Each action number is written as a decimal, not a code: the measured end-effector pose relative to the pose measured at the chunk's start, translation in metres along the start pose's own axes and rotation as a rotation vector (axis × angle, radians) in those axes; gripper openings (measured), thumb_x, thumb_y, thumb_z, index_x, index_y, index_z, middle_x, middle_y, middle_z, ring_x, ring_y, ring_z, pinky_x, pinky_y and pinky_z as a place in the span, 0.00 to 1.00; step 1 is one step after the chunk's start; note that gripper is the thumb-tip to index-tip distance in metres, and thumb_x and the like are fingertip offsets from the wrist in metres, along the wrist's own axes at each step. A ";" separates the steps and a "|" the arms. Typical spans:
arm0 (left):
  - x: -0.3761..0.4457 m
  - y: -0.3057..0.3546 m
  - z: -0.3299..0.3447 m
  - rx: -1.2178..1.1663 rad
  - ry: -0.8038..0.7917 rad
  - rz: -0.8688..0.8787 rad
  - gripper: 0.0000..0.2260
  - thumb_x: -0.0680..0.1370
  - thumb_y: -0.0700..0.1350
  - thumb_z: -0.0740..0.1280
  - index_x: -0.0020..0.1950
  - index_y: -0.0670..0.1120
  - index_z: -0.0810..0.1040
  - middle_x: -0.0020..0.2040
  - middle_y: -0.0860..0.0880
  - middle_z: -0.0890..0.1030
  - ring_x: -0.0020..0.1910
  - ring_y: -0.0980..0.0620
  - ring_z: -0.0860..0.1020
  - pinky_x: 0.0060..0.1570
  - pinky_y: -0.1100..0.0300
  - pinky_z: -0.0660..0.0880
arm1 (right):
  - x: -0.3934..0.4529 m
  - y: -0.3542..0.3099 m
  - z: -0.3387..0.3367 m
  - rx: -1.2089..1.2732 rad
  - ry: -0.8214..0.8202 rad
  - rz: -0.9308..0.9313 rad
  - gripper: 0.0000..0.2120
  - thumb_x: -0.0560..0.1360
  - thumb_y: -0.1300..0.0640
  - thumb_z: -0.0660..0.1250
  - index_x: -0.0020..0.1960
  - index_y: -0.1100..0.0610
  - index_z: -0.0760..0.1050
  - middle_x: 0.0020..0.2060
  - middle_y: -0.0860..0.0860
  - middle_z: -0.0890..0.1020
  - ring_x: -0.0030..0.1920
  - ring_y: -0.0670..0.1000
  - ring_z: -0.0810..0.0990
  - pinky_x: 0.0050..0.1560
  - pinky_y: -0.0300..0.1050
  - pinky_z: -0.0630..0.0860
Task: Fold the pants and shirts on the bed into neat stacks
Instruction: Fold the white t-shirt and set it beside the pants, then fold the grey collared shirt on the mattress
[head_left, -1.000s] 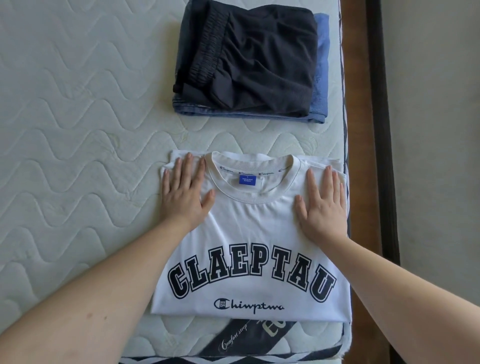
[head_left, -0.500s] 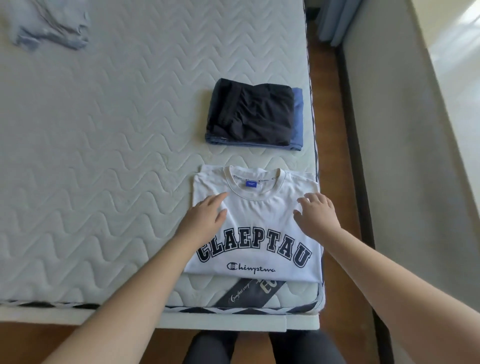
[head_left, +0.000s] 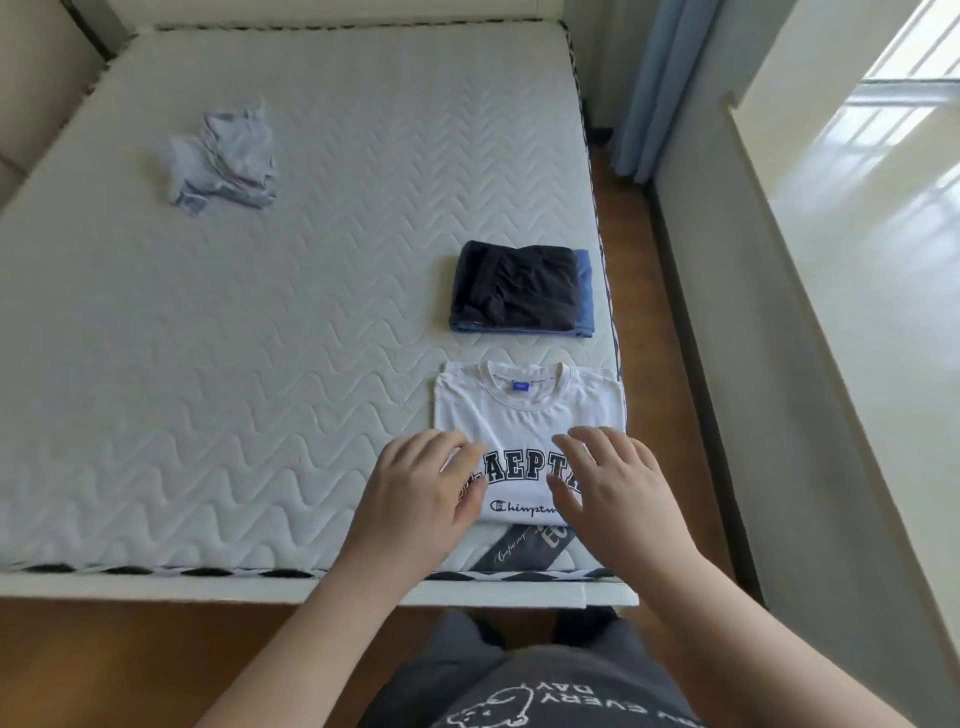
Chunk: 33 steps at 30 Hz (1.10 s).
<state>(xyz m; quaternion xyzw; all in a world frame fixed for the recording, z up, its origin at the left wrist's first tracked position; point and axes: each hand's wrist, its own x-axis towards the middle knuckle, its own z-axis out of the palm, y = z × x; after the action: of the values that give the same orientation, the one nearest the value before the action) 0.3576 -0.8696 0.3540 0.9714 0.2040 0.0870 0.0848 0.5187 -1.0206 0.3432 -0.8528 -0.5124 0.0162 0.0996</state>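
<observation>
1. A folded white T-shirt (head_left: 524, 415) with dark block lettering is lying flat at the bed's (head_left: 260, 364) near right corner, about 5 o'clock on the mattress, collar pointing away from the person.
2. The left hand (head_left: 415, 499) is hovering over the shirt's near left edge at roughly 7 o'clock of the shirt; its fingers are loosely spread and relaxed, grip apart, holding nothing. Whether the fingertips are touching the fabric cannot be told.
3. The right hand (head_left: 618, 488) is hovering over the shirt's near right part at roughly 5 o'clock of the shirt, fingers fanned out and slightly bent, grip apart and holding nothing. Contact with the cloth cannot be told here either.
4. Just beyond the shirt, at its 12 o'clock, a stack of folded pants is sitting near the bed's right edge: black pants (head_left: 514, 286) are lying on top of blue pants (head_left: 584, 291), whose edge is showing along the right and near sides.
5. A crumpled pale blue garment (head_left: 223, 156) is lying unfolded well apart from the stacks, at about 10 o'clock on the mattress.
6. A blue curtain (head_left: 649, 88) is hanging past the bed's far right corner, at about 1 o'clock, beside a bright window sill (head_left: 857, 182) running along the right.
</observation>
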 end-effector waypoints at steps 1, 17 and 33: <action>-0.005 0.001 -0.006 -0.029 -0.002 0.000 0.15 0.77 0.50 0.59 0.56 0.46 0.82 0.52 0.50 0.81 0.51 0.48 0.80 0.52 0.53 0.74 | -0.009 -0.007 -0.007 0.004 0.018 -0.002 0.15 0.72 0.52 0.73 0.56 0.56 0.80 0.52 0.51 0.82 0.53 0.56 0.81 0.53 0.52 0.77; -0.087 0.038 -0.082 0.222 0.046 -0.059 0.19 0.76 0.54 0.57 0.56 0.47 0.82 0.55 0.49 0.82 0.54 0.46 0.81 0.53 0.49 0.76 | -0.084 -0.017 -0.075 0.011 0.194 -0.094 0.13 0.78 0.49 0.62 0.54 0.55 0.80 0.49 0.50 0.82 0.49 0.56 0.81 0.48 0.52 0.78; -0.256 0.102 -0.145 0.297 0.111 -0.522 0.16 0.78 0.53 0.62 0.61 0.50 0.80 0.59 0.51 0.80 0.60 0.50 0.77 0.59 0.51 0.74 | -0.131 -0.129 -0.097 0.228 0.155 -0.594 0.16 0.77 0.51 0.56 0.50 0.55 0.82 0.46 0.49 0.82 0.47 0.55 0.82 0.46 0.51 0.77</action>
<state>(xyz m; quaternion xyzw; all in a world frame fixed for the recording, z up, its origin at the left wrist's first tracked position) 0.1363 -1.0478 0.4805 0.8818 0.4614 0.0843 -0.0501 0.3570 -1.0914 0.4523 -0.6480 -0.7246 -0.0212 0.2337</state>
